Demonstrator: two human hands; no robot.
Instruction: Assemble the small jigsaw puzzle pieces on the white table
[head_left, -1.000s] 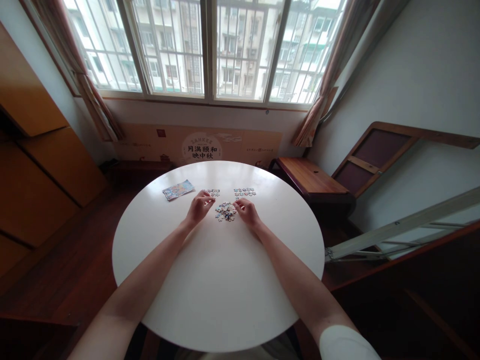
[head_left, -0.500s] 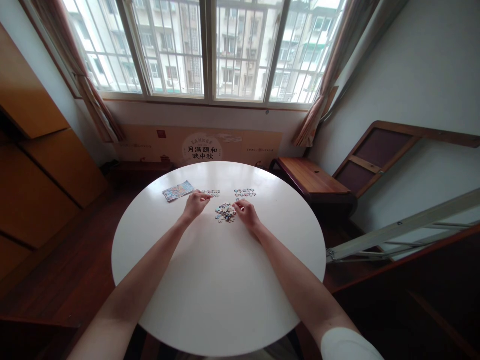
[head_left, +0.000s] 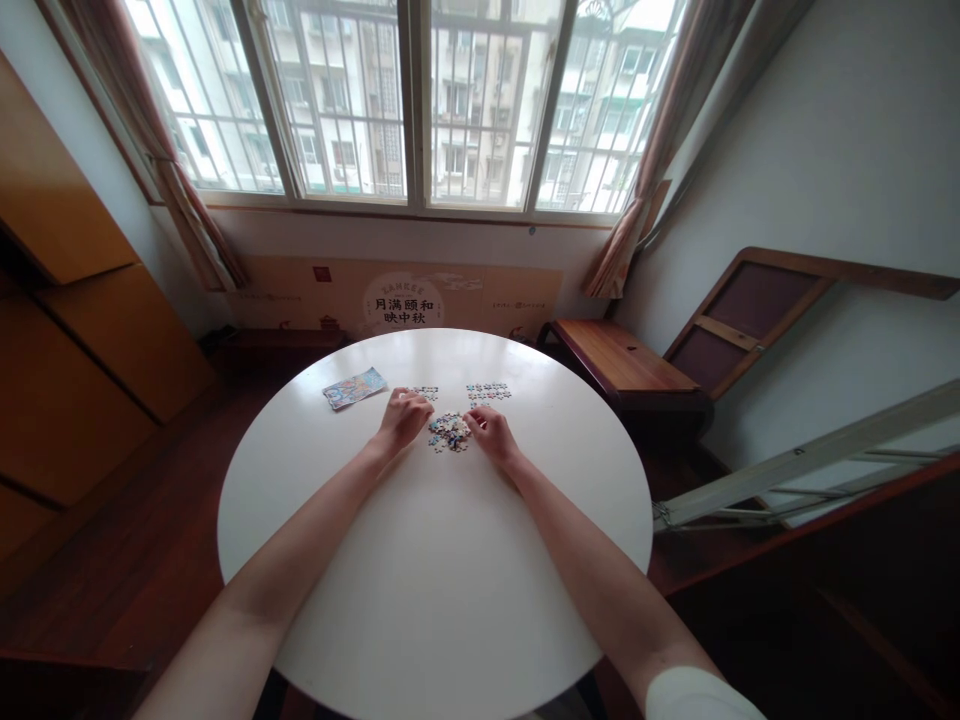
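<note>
A small heap of loose jigsaw pieces [head_left: 448, 432] lies on the round white table [head_left: 420, 590]. My left hand [head_left: 403, 418] rests just left of the heap with its fingers curled in. Its fingertips point toward a short joined strip of pieces [head_left: 426, 392]. My right hand [head_left: 488, 432] sits at the heap's right edge, fingers pinched together on or over the pieces. What either hand holds is too small to make out. A second joined strip [head_left: 488, 391] lies beyond my right hand.
A colourful printed card [head_left: 354, 387] lies on the table at the far left. A wooden side table [head_left: 622, 362] stands to the right, with a leaning frame [head_left: 757, 310] against the wall. Wooden cabinets [head_left: 67, 330] line the left. Windows fill the far wall.
My left hand reached out toward the left strip, then drew back a little beside the heap. My right hand stayed at the heap's right edge. The view shifted slightly.
</note>
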